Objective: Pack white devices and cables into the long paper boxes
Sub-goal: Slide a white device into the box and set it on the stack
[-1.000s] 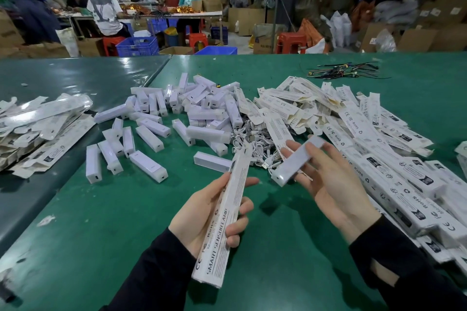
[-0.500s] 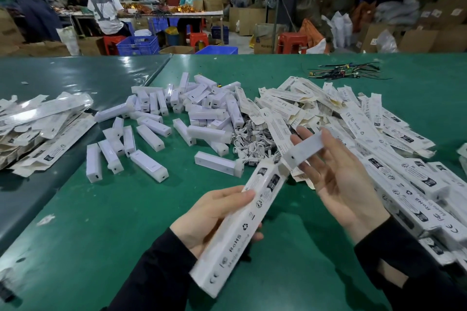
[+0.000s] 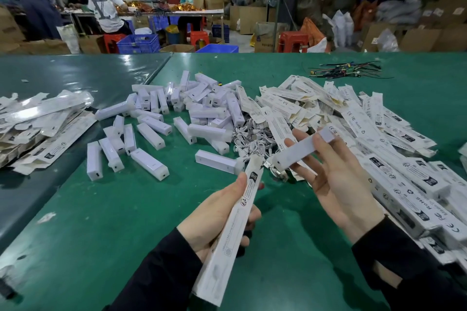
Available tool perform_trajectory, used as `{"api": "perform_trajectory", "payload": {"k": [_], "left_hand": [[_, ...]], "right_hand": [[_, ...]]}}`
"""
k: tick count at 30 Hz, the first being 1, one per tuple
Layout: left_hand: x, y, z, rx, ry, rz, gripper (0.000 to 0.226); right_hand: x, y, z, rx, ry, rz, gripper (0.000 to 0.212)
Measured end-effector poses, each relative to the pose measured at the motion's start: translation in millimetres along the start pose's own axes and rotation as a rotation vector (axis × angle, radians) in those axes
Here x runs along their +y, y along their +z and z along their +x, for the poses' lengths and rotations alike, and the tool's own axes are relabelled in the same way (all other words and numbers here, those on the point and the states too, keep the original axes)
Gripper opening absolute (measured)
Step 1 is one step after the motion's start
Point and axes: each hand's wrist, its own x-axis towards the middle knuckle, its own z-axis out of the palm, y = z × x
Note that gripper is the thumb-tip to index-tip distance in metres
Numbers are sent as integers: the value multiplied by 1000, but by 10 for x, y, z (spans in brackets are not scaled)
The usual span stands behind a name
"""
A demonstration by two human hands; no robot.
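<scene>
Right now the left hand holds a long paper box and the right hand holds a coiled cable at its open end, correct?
Not quite. The left hand does hold the long paper box, but the right hand holds a white device, not a coiled cable, at the box's open end. The head view shows this.

Packing workshop or warehouse: green worktable (image 3: 290,260) under the hands, heaped white devices (image 3: 192,113) and paper boxes (image 3: 379,134) beyond them, seated workers (image 3: 106,7) and stacked cartons (image 3: 442,28) far behind.
</scene>
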Motion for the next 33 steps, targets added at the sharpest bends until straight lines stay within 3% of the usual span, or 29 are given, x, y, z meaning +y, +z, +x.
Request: {"api": "perform_trajectory", "payload": {"k": [2,5,7,16,27,30,33], "left_hand": [[-28,-3,1,-14,-17,3,90],[-59,27,-16,-91,-72,-60,52],[-65,41,-28,-122,-88,-67,41],[-44,50,-63,-186,-38,-25,51],[-32,71,-63,-181,108,119,31],[-66,91,-48,-150,151,198,38],[-66,98,-46,-148,164,153,42]], "right_hand": [[10,6,0,11,-23,1,20],[23,3,-4,14,-62,-39,23],[36,-4,-7,-9,-62,-71,29],[23,-36,19,-61,-22,-160,38],[-19,-21,-19,-26,-52,-339,22],[12,22,-59,-55,-68,-376,27],[28,64,-79,-88,-75,-435,45]]}}
